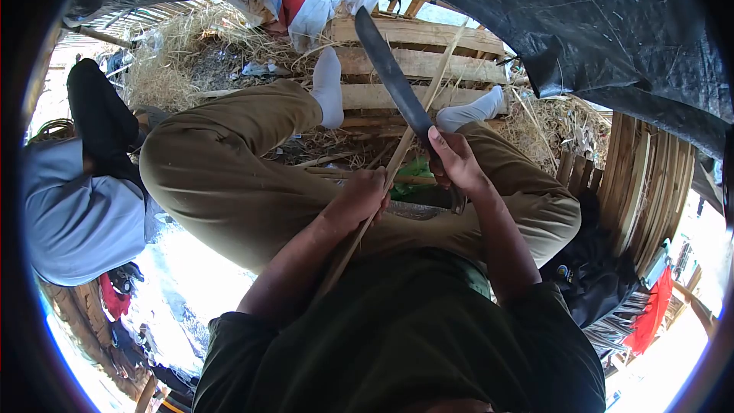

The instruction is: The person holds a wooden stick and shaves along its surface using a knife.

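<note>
My right hand (456,159) is closed around the handle of a machete (391,75), its thumb lying along the base of the dark blade. The blade points up and away to the left. A long, thin bamboo strip (398,156) runs diagonally from beside my torso to beyond the blade. Around its middle, my left hand (367,196) is closed in a fist. The blade lies close beside the strip's upper part; whether they touch, I cannot tell. Both hands are between my spread knees, in front of my dark shirt.
Wooden slats (413,30) lie beyond my white-socked feet, with dry straw (183,69) around them. A black tarp (596,15) hangs overhead. At left sits another person in a grey shirt (84,199). Stacked wood pieces (646,183) and a red cloth (654,310) are at right.
</note>
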Motion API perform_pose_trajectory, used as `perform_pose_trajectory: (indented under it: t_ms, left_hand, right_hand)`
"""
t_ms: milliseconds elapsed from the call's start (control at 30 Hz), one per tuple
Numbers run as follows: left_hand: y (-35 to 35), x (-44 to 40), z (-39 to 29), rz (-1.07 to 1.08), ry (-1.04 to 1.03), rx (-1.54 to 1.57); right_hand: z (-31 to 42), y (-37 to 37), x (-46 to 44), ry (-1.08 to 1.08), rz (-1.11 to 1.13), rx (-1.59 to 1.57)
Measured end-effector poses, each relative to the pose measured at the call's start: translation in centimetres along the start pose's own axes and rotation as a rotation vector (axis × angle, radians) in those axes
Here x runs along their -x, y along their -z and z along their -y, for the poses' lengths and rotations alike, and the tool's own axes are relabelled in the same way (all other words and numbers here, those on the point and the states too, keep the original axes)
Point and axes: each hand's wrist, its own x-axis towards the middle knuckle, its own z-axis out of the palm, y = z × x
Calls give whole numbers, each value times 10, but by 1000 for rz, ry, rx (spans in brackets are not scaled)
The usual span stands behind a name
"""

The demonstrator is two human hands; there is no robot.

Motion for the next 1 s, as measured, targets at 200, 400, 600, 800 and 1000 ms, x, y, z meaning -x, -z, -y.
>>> perform_pose_trajectory:
  t_ms: [200,400,600,800,1000]
  left_hand:
    - [0,0,0,22,-43,-15]
    - [-2,-3,3,-25,-45,8]
    - [-2,0,1,-11,-66,-18]
    - [-2,-4,3,50,-89,-65]
    - [0,-14,6,43,-19,15]
  right_hand:
    - [14,-9,2,153,20,391]
    - [2,-21,-6,22,-25,402]
    - [8,-18,-3,-211,118,46]
    - [15,-14,19,-351,202,-279]
    - [33,-28,49,-328,262,-204]
